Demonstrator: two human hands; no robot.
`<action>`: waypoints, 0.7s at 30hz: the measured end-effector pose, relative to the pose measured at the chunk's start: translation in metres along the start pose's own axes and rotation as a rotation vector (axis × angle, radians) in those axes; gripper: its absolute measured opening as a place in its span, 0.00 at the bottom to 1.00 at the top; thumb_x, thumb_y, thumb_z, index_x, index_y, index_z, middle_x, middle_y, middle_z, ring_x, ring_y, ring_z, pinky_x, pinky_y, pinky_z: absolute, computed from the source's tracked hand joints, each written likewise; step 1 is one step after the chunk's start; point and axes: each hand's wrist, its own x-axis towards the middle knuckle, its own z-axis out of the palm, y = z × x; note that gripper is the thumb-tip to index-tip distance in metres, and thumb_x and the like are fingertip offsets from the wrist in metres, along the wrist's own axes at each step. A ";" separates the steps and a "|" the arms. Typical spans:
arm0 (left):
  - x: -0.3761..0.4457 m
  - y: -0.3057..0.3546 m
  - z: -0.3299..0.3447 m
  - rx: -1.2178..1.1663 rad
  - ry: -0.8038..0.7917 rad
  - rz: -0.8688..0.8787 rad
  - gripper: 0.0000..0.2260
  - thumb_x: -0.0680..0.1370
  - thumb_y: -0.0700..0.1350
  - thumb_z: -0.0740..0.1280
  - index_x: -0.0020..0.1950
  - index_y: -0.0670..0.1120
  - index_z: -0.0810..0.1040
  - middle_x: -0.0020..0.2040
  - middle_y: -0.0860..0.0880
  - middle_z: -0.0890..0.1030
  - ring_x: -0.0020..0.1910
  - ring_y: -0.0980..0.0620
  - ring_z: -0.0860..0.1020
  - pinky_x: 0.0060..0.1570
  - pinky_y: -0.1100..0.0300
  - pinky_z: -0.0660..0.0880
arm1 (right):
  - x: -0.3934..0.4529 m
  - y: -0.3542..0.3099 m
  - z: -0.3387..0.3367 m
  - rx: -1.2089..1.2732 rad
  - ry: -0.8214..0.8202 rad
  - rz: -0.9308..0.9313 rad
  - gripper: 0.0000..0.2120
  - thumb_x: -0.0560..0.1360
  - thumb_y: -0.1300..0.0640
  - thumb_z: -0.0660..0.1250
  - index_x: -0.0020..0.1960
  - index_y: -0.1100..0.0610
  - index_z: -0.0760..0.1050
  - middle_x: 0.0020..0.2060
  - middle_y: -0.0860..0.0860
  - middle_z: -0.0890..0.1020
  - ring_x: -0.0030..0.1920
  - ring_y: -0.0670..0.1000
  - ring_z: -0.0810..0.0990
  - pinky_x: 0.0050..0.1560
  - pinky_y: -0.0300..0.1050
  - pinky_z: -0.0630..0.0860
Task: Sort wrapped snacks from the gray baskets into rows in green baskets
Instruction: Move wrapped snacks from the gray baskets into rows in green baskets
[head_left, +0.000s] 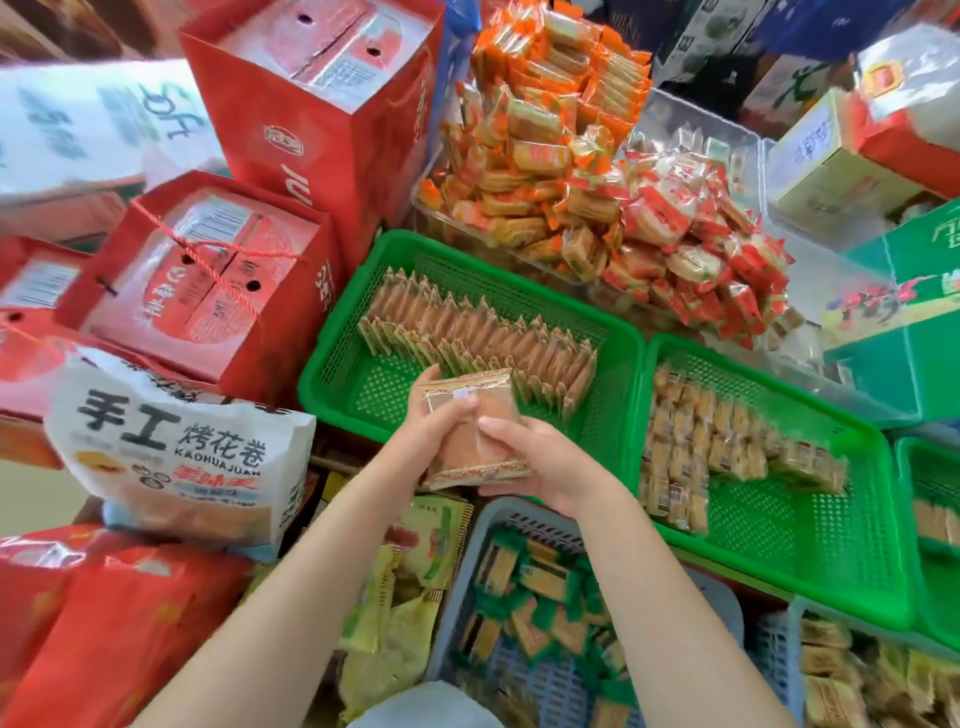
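Both hands hold a small stack of orange wrapped snacks (475, 431) over the near edge of the left green basket (343, 358). My left hand (434, 431) grips the stack's left side, thumb on top. Its right side sits in the curled fingers of my right hand (540, 462). Inside that basket stand two rows of the same orange snacks (483, 332). A second green basket (810, 566) to the right holds rows of yellowish snacks (696, 447). Below my arms a gray basket (498, 525) contains loose green-and-yellow wrapped snacks (540, 592).
Red gift boxes (208, 280) and a white snack bag (176, 447) crowd the left. Heaps of orange-wrapped snacks (550, 130) in clear bins lie behind the green baskets. Another gray basket (774, 649) and a third green basket (930, 530) sit at right.
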 end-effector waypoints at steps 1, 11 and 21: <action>0.005 0.002 -0.012 0.096 0.042 0.046 0.33 0.80 0.55 0.67 0.80 0.60 0.53 0.70 0.50 0.72 0.60 0.48 0.79 0.52 0.59 0.80 | 0.013 -0.004 0.005 -0.003 -0.025 0.008 0.23 0.76 0.48 0.72 0.66 0.59 0.75 0.55 0.58 0.85 0.53 0.57 0.85 0.53 0.55 0.83; 0.004 -0.064 -0.093 1.174 0.487 0.545 0.22 0.80 0.39 0.64 0.75 0.39 0.68 0.79 0.41 0.60 0.81 0.45 0.51 0.77 0.55 0.47 | 0.120 -0.025 0.067 -0.075 0.316 0.038 0.58 0.61 0.38 0.81 0.79 0.57 0.55 0.71 0.55 0.73 0.66 0.57 0.77 0.64 0.59 0.77; 0.006 -0.073 -0.100 1.056 0.452 0.568 0.23 0.79 0.37 0.63 0.75 0.39 0.68 0.79 0.44 0.61 0.81 0.54 0.45 0.75 0.69 0.39 | 0.144 -0.016 0.109 -0.205 0.518 0.055 0.51 0.78 0.42 0.68 0.79 0.65 0.36 0.77 0.58 0.64 0.73 0.59 0.69 0.67 0.50 0.68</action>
